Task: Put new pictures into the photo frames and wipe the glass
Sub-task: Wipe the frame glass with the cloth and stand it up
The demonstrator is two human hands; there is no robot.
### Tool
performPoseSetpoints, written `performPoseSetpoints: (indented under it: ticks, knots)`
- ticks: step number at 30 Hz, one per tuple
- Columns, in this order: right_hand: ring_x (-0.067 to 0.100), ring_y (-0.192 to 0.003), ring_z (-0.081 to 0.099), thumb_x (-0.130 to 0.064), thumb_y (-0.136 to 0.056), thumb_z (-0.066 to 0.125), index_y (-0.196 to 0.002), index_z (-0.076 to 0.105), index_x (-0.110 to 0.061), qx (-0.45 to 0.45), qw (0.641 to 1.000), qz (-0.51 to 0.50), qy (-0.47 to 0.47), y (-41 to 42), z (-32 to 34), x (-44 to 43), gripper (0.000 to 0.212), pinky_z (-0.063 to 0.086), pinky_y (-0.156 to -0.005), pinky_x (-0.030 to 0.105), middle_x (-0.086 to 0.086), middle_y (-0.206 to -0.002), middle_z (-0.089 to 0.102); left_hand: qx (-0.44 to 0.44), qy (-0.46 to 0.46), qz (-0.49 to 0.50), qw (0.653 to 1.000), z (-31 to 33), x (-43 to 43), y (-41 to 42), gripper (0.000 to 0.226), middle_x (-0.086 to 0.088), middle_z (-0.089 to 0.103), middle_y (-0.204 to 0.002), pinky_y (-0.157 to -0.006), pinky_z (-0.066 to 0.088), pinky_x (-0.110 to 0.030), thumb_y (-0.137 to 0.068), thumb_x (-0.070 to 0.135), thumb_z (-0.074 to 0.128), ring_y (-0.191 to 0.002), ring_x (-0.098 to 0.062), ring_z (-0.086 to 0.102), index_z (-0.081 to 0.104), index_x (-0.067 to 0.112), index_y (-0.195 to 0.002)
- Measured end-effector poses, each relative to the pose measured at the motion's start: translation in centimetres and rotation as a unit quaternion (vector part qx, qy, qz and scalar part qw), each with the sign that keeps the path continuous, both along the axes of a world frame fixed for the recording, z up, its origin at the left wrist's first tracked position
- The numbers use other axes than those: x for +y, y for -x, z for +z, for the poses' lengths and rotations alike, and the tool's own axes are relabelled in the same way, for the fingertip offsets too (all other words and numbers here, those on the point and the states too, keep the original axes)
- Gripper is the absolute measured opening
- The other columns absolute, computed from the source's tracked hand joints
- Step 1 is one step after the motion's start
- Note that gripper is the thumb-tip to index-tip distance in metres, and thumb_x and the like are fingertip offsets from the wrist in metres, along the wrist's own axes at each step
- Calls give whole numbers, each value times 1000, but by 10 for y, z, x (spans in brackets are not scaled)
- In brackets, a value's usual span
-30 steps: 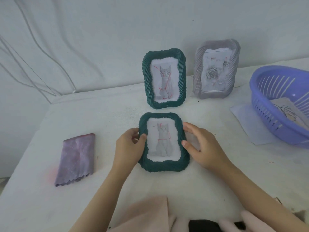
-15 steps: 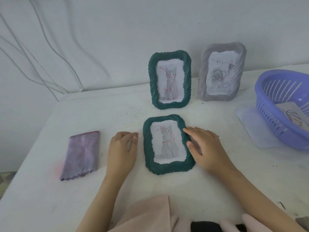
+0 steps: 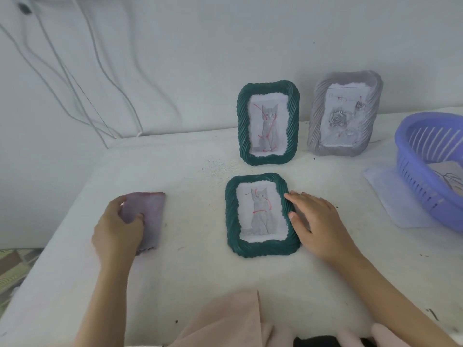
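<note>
- The flat frame (image 3: pixel 231 216), green, lies face up on the white tabletop (image 3: pixel 200 276), near the middle, a cat picture (image 3: pixel 260 214) under its glass.
- The right hand (image 3: pixel 318 226) rests palm down on the tabletop just right of that frame. Its grip is apart: the fingers (image 3: pixel 295 196) lie straight and touch the frame's right rim, and the thumb lies along the same rim lower down.
- The left hand (image 3: pixel 117 231) is well left of the frame, on the purple cloth (image 3: pixel 152 214). Its grip is clamped on the cloth: the thumb presses on top and the fingers curl over the cloth's far left edge.
- The cloth lies folded and flat on the tabletop; the hand hides its near left part.
- Behind the flat frame, 2 frames stand upright at the wall (image 3: pixel 225 46): a standing frame (image 3: pixel 241 126), green, with another cat picture, and right of it a grey frame (image 3: pixel 316 116) with a rose picture. They are near each other but apart.
- At the right edge a blue slotted basket (image 3: pixel 426 181) sits on a pale sheet (image 3: pixel 385 194); a paper with a drawing lies inside.
- White cables (image 3: pixel 75 71) hang down the wall on the left.
- Pink fabric (image 3: pixel 225 319) shows at the bottom edge.
</note>
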State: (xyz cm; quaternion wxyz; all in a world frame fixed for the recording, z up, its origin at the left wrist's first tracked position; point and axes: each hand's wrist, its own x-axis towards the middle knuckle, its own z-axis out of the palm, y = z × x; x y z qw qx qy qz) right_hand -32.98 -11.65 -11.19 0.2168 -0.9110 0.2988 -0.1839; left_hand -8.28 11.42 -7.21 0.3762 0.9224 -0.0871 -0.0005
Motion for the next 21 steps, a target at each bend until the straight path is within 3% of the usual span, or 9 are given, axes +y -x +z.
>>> performPoseSetpoints:
  ticks: [3, 6, 8, 11, 14, 16, 18, 21]
  knots:
    - [20, -123, 49, -30, -87, 40, -129, 52, -17, 0, 1000, 2, -6, 1, -1, -1, 45, 31, -108, 39, -1, -130, 56, 37, 83, 5, 996, 6, -5, 0, 42, 1, 61, -111, -68, 38, -31, -79, 1, 53, -83, -22, 53, 56, 26, -113]
    - [20, -123, 49, -31, -87, 40, -129, 51, -18, -5, 1000, 6, -10, 0, -2, -3, 45, 32, -108, 41, -1, -131, 56, 104, 141, -42, 984, 13, -5, -4, 35, 2, 62, -110, -78, 43, -36, -78, -2, 59, -93, -22, 56, 64, 28, -95]
    - [19, -125, 47, -31, -87, 41, -130, 51, -18, -10, 1000, 3, -19, 0, -1, -2, 46, 32, -109, 41, 0, -133, 54, 176, 216, -75, 957, 20, -6, -1, 32, -1, 66, -104, -84, 49, -44, -79, -2, 61, -96, -27, 59, 67, 29, -83]
    - [22, -129, 44, -30, -86, 42, -130, 51, -18, -27, 999, -11, -15, -2, 4, 2, 47, 31, -109, 43, 5, -137, 51, 244, 330, -110, 905, 31, -15, 7, 28, -3, 71, -89, -74, 49, -40, -81, -4, 58, -88, -29, 61, 66, 23, -80]
    - [7, -127, 41, -26, -88, 47, -129, 52, -20, -95, 995, 5, -38, -9, 18, 12, 42, 24, -109, 19, -2, -135, 50, 263, 385, -142, 873, 39, -34, 21, 21, 3, 72, -77, -67, 51, -35, -84, -1, 56, -81, -24, 63, 65, 18, -87]
    - [-11, -122, 37, -22, -92, 50, -129, 49, -30, -144, 982, 29, -117, -15, 32, 24, 38, 20, -103, 4, -15, -133, 47, 274, 409, -163, 855, 42, -50, 32, 18, 2, 73, -80, -62, 55, -31, -84, 1, 56, -78, -19, 66, 65, 15, -91]
    - [-13, -119, 42, -21, -93, 51, -127, 45, -39, -193, 947, 54, -251, -23, 44, 35, 39, 30, -104, 9, -20, -131, 50, 286, 423, -185, 840, 43, -67, 46, 18, 0, 73, -81, -63, 56, -26, -83, 0, 56, -76, -15, 68, 66, 13, -93]
    - [-1, -111, 56, -22, -91, 54, -132, 39, -41, -260, 860, 70, -434, -35, 56, 44, 48, 48, -92, 19, -7, -122, 59, 296, 423, -229, 825, 38, -89, 71, 19, -1, 74, -81, -65, 55, -24, -83, -1, 57, -76, -15, 68, 66, 12, -93]
